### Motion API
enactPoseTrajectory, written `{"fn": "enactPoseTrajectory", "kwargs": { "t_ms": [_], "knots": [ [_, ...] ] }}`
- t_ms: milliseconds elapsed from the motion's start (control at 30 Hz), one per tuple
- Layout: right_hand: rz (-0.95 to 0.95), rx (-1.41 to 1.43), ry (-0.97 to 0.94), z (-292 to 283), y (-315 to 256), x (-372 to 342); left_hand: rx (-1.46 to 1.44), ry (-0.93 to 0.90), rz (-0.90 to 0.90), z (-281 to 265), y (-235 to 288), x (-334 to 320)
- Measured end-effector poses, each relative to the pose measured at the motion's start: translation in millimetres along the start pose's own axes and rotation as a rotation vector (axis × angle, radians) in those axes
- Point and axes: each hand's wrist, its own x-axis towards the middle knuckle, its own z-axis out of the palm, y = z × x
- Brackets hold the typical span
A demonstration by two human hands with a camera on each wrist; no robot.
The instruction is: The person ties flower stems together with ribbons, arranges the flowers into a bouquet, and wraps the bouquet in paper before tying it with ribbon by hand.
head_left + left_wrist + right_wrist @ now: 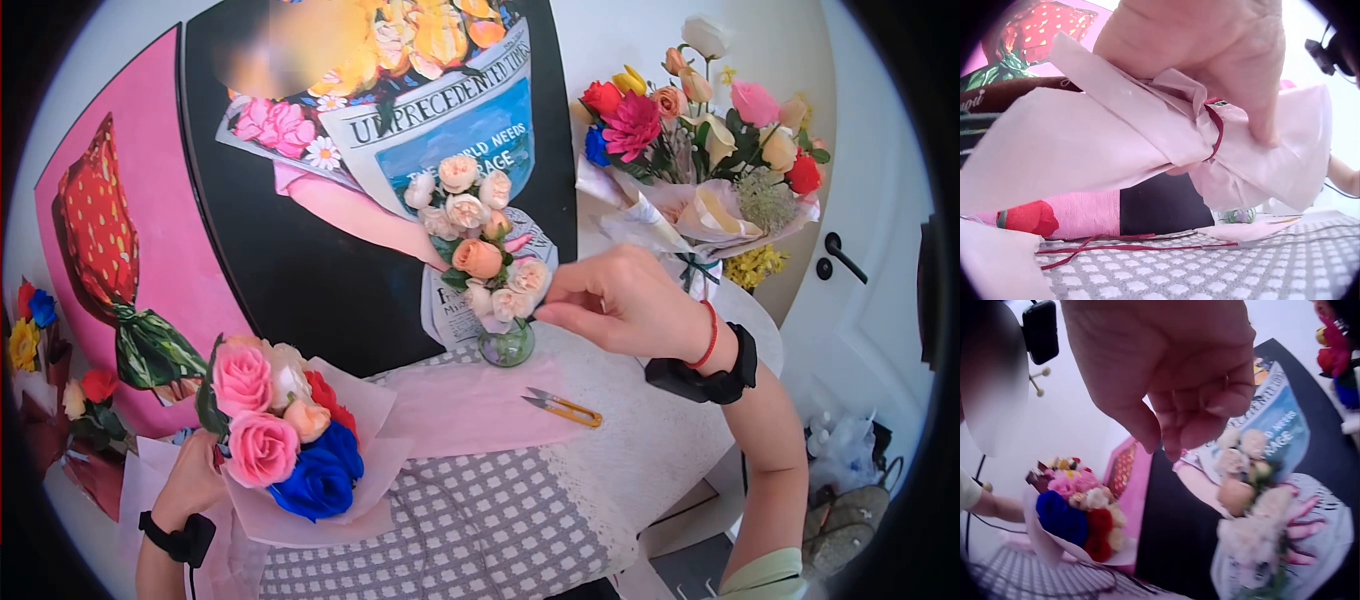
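My left hand (190,480) grips the gathered stem end of a bouquet wrapped in pale pink paper (1085,137). A dark red ribbon (1217,131) is tied round the wrap beside the fingers. Pink roses (262,448), a blue rose (320,478), a peach rose (306,420) and red petals show at the bouquet's top. Raised at the right, my right hand (625,300) has loosely curled fingers, with nothing visible between them. It is nearest to pale cream and peach roses (478,258) in a small round glass vase (506,345).
Orange-handled thread snips (570,408) lie on a pink sheet (450,400) over the checked cloth (500,510). A large wrapped bouquet (715,210) stands at the back right. Painted panels (380,290) lean behind the table. Loose dark red ribbon (1147,248) lies on the cloth.
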Motion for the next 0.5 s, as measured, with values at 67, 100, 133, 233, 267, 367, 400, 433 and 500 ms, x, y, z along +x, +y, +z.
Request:
{"fn": "enactPoseTrajectory", "kwargs": {
  "t_ms": [67, 100, 133, 233, 267, 367, 400, 433, 500],
  "knots": [
    [0.118, -0.291, -0.161, -3.7, 23.6, -20.6, 0.011, -0.007, 0.065, 9.4, 6.1, 3.2],
    [0.128, -0.294, -0.165, -4.7, 37.9, -32.6, 0.032, 0.002, 0.121, 12.4, 8.5, 4.7],
    [0.208, -0.382, -0.165, -5.4, 52.9, -45.7, 0.022, 0.01, 0.215, 18.1, 1.5, 7.4],
    [0.41, -0.508, -0.156, -12.6, 81.0, -79.2, 0.076, -0.008, 0.293, 22.9, 11.8, 8.5],
    [0.524, -0.534, -0.153, -15.2, 86.0, -89.8, 0.166, -0.031, 0.291, 23.5, 6.9, 7.4],
    [0.715, -0.473, -0.207, -16.4, 94.7, -117.3, 0.047, -0.113, 0.304, 31.3, -5.6, 9.2],
    [0.808, -0.384, -0.236, -15.6, 97.6, -124.9, 0.045, -0.121, 0.302, 32.1, -4.1, 8.5],
    [0.816, -0.385, -0.243, -13.3, 99.3, -130.7, 0.013, -0.105, 0.293, 32.9, -0.1, 7.0],
    [0.883, -0.239, -0.073, -11.5, 101.7, -142.8, -0.026, -0.102, 0.292, 33.4, 1.5, 5.6]
  ]
}}
